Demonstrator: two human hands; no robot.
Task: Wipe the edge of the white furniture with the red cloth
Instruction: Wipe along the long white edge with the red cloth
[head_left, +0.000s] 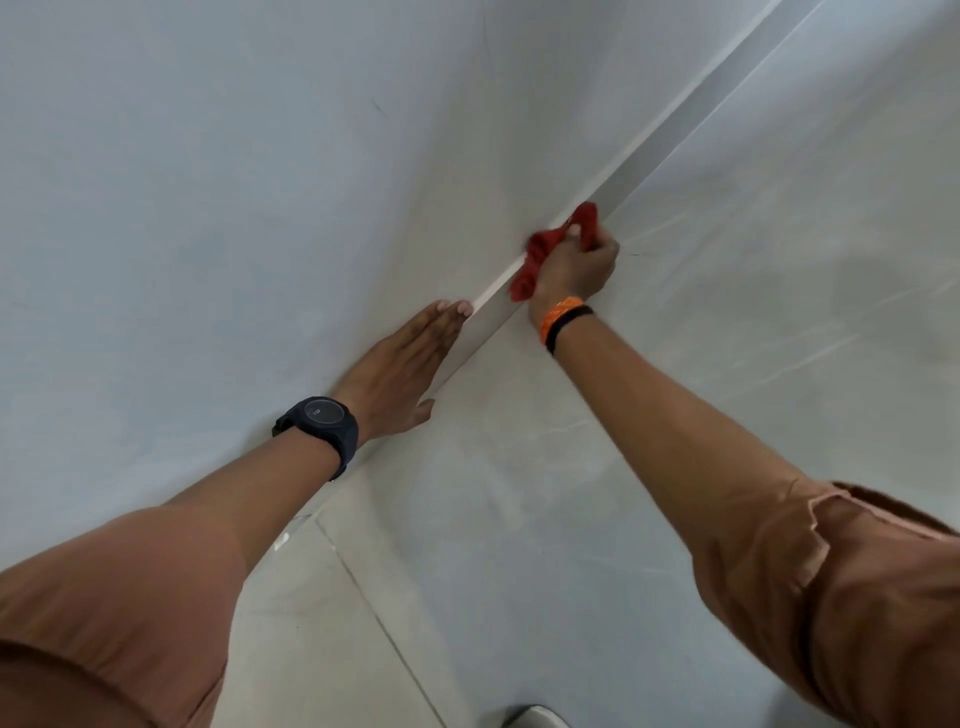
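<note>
The white furniture (218, 208) fills the left and upper part of the head view; its narrow edge (670, 130) runs diagonally from lower left to upper right. My right hand (574, 267) grips the bunched red cloth (540, 254) and presses it against that edge near the middle of the view. My left hand (402, 371) lies flat on the white surface just below the cloth, fingers straight and together, fingertips touching the edge. A dark watch sits on the left wrist; orange and black bands circle the right wrist.
A pale tiled floor (519, 545) with thin grout lines spreads under my arms to the right of the furniture. A small grey rounded object (530, 717) pokes in at the bottom edge. Brown sleeves cover both upper arms.
</note>
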